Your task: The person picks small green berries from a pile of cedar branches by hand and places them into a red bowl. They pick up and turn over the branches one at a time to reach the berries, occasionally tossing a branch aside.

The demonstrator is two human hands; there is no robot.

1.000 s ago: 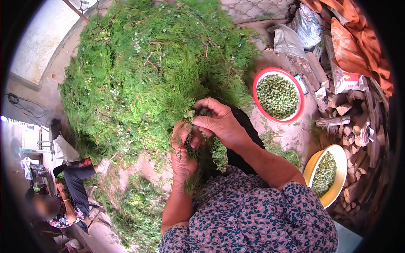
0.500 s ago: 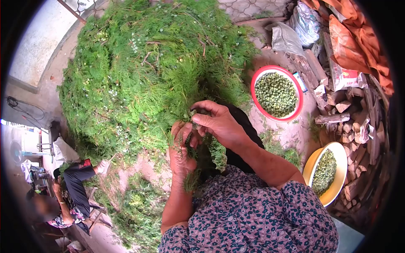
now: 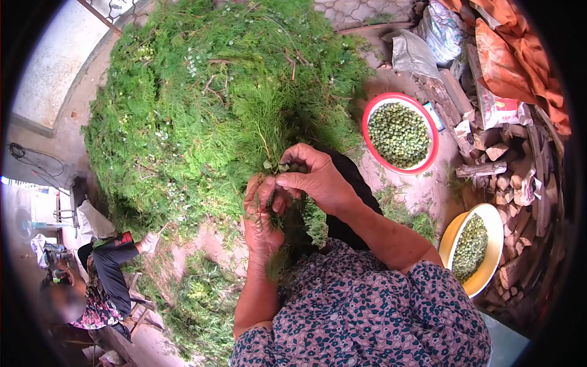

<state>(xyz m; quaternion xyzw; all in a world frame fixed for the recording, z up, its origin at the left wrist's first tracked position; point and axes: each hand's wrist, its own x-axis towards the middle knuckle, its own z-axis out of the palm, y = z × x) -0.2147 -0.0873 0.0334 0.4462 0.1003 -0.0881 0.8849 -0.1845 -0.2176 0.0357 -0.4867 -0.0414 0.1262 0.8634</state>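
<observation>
My left hand [image 3: 263, 205] is closed around a green leafy sprig [image 3: 264, 131] that reaches up toward the big pile of green branches [image 3: 183, 122]. Close against it, my right hand [image 3: 315, 180] pinches at the same sprig, thumb and forefinger near small pale green cones [image 3: 269, 164]. More foliage hangs below the hands, in front of my lap. To the right, a red-rimmed basin [image 3: 433, 150] holds many small green cones. A yellow basin [image 3: 491, 257] lower right holds more of them.
Stacked firewood [image 3: 516, 226], sacks [image 3: 416, 55] and an orange cloth [image 3: 520, 61] line the right side. Another person [image 3: 104, 281] sits at the lower left. Loose greenery [image 3: 202, 306] lies on the floor near that person.
My right thumb has come closer to my left fingers, and the sprig's stem and cones show more between the hands. The other person's arm has moved up toward the face.
</observation>
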